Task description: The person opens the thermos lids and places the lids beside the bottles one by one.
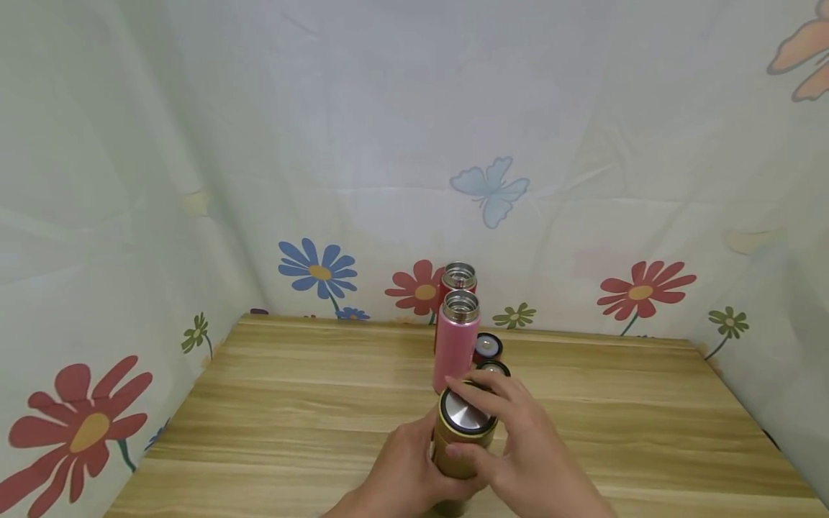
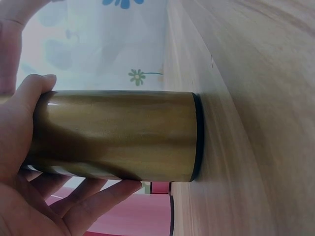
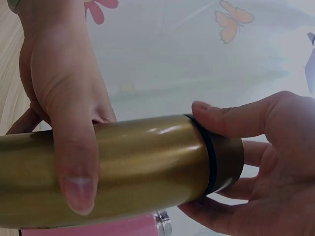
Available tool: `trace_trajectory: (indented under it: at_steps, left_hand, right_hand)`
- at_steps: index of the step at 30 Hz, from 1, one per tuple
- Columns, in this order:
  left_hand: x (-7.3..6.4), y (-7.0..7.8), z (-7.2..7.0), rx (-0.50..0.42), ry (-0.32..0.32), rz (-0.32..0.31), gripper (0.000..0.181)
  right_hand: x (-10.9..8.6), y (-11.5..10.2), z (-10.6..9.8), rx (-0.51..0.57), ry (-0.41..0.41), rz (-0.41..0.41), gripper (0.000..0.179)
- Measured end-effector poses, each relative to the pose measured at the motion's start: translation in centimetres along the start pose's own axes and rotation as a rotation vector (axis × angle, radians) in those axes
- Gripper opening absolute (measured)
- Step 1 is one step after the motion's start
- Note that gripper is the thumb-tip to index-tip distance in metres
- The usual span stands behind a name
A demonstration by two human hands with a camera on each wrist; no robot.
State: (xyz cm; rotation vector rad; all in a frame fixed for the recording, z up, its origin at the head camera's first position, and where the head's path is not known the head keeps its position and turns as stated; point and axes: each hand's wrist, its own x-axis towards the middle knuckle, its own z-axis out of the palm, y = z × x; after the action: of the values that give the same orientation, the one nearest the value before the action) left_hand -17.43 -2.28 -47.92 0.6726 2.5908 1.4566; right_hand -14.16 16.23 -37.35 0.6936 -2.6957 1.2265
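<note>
A gold thermos bottle stands upright on the wooden table near me, its black-edged base at the tabletop in the left wrist view. My left hand grips its body, thumb on one side and fingers around the other. The right hand holds the gold lid from above, thumb and fingers spread about its side. A steel disc tops this lid, which sits on the bottle; a dark ring shows at the seam in the right wrist view.
Behind the gold bottle stands an uncapped pink bottle, with an uncapped red bottle behind it. Two removed lids lie to their right, a farther lid and a nearer lid. A flower-printed curtain encloses the wooden table.
</note>
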Motion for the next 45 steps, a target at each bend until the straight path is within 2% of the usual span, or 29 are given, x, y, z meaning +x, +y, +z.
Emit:
trace_trajectory:
  at_steps: [10,21,24,33,39,45]
  left_hand:
    - [0.0,0.0,0.0,0.006,0.005,0.014,0.070]
    - [0.1,0.0,0.3,0.031,0.039,0.028,0.067]
    - [0.1,0.0,0.4,0.036,0.047,0.029,0.066]
    - [0.1,0.0,0.4,0.034,0.042,0.005,0.071]
    - [0.0,-0.1,0.4,0.033,0.052,0.017,0.072]
    - [0.1,-0.1,0.2,-0.027,0.006,-0.037,0.077]
  right_hand:
    - [0.0,0.2,-0.3,0.035,-0.035,0.041,0.070]
    - [-0.1,0.2,-0.2,0.019,-0.004,-0.006,0.074]
    - [-0.1,0.1,-0.1,0.014,0.014,0.015,0.074]
    - [0.0,-0.7,0.5,-0.189,0.160,0.095,0.079]
    - [-0.1,-1.0,1.2,-0.321,0.254,0.057,0.076]
    - [-0.2,-1.2,2.1,-0.448,0.346,0.016,0.069]
